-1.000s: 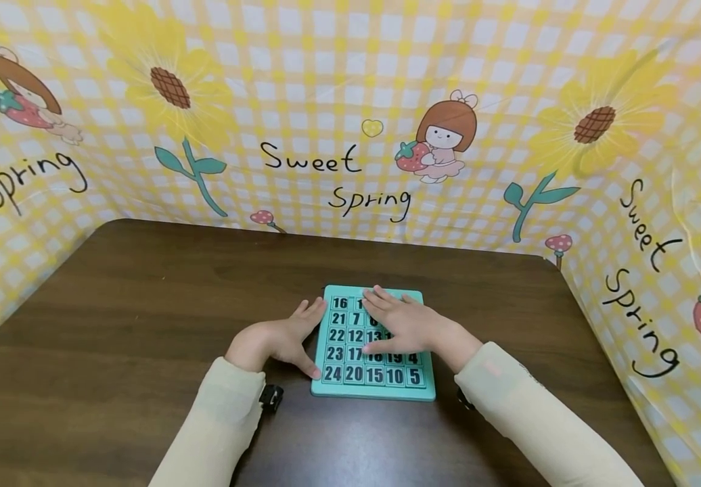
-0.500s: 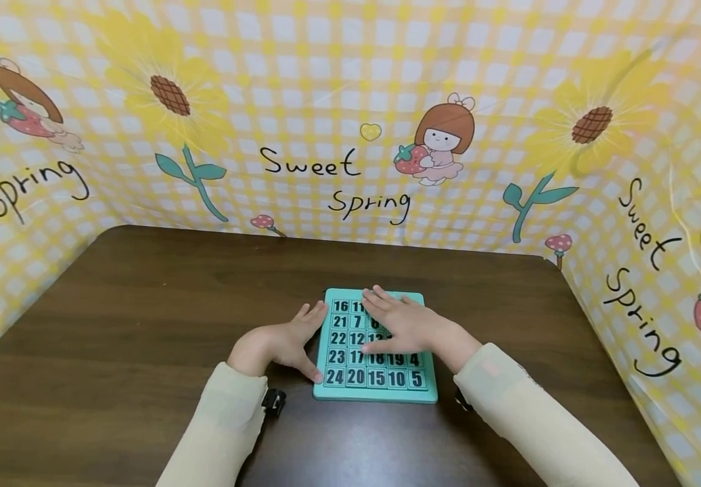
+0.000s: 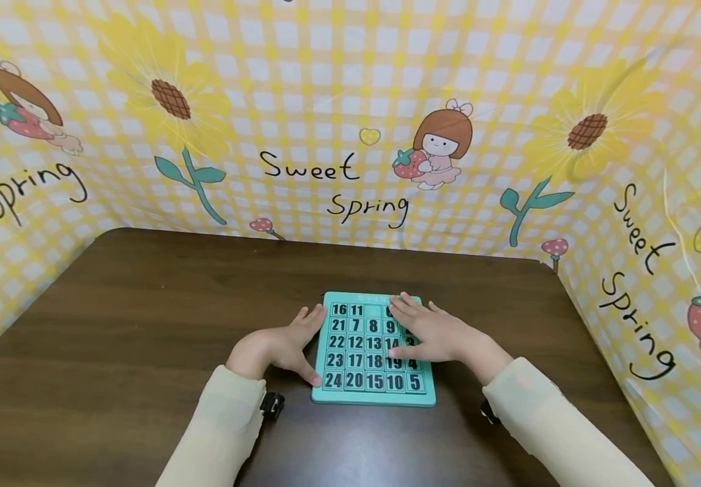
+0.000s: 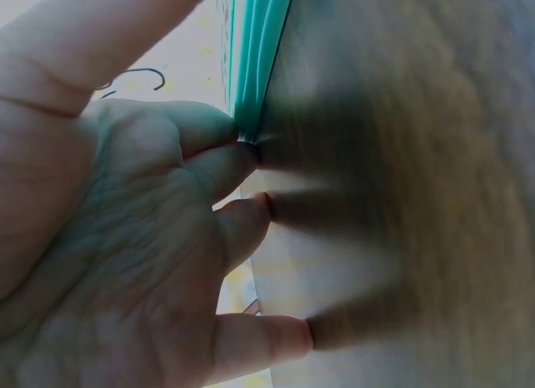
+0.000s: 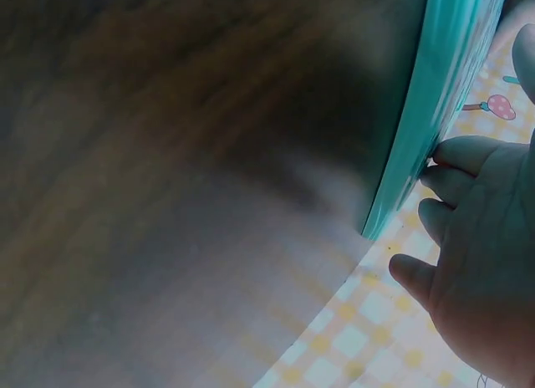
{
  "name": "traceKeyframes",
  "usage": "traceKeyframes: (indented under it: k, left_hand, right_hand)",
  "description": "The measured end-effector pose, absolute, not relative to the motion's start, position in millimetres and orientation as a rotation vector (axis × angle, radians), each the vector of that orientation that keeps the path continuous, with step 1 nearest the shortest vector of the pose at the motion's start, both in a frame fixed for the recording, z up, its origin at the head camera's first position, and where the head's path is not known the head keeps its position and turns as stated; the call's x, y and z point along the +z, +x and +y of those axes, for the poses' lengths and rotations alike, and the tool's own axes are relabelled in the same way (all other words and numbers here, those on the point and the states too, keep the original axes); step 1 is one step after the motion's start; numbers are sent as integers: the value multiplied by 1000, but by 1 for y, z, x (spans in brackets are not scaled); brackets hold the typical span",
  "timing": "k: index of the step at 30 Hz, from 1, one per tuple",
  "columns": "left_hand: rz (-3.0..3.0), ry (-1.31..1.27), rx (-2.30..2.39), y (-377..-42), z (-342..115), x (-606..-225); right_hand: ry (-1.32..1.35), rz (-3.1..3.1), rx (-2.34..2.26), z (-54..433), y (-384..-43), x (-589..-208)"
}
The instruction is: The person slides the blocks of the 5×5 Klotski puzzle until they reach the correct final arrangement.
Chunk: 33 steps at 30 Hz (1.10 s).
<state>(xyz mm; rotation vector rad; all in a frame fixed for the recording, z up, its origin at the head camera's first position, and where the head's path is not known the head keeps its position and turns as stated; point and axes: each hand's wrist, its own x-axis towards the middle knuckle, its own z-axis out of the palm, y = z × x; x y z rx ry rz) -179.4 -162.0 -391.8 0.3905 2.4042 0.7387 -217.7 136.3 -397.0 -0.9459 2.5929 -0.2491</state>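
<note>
Right hand [image 5: 485,246] resting fingertips on teal board [image 5: 418,104]; board lying on brown table [image 5: 167,187], checked cloth [image 5: 359,329] showing beyond.

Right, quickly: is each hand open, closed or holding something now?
Left hand: open, touching the left edge of the teal, rectangular numbered board.
Right hand: open, over the board's right side.

Looks like a screened-off table nook, walled on left, back and right by yellow-checked cloth [image 3: 302,88] printed with sunflowers [image 3: 170,99], cartoon figures [image 3: 438,145] and "Sweet Spring" lettering [image 3: 310,166]. Contains a dark wood-grained table [image 3: 113,338] with rounded far corners. Cannot be placed in a home, office or studio with certainty.
</note>
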Motion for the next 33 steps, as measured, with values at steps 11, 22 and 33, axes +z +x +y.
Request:
traceKeyframes:
  k: [11, 22, 33]
  left_hand:
    - [2411, 376, 734, -183, -160, -390]
    - [2406, 355, 737, -180, -162, -392]
    - [2401, 368, 719, -181, -161, -391]
  right_hand:
    - [-960, 2593, -227, 130, -221, -396]
    - [-1010, 2572, -211, 113, -221, -397]
    - [-997, 2583, -279, 127, -223, -399]
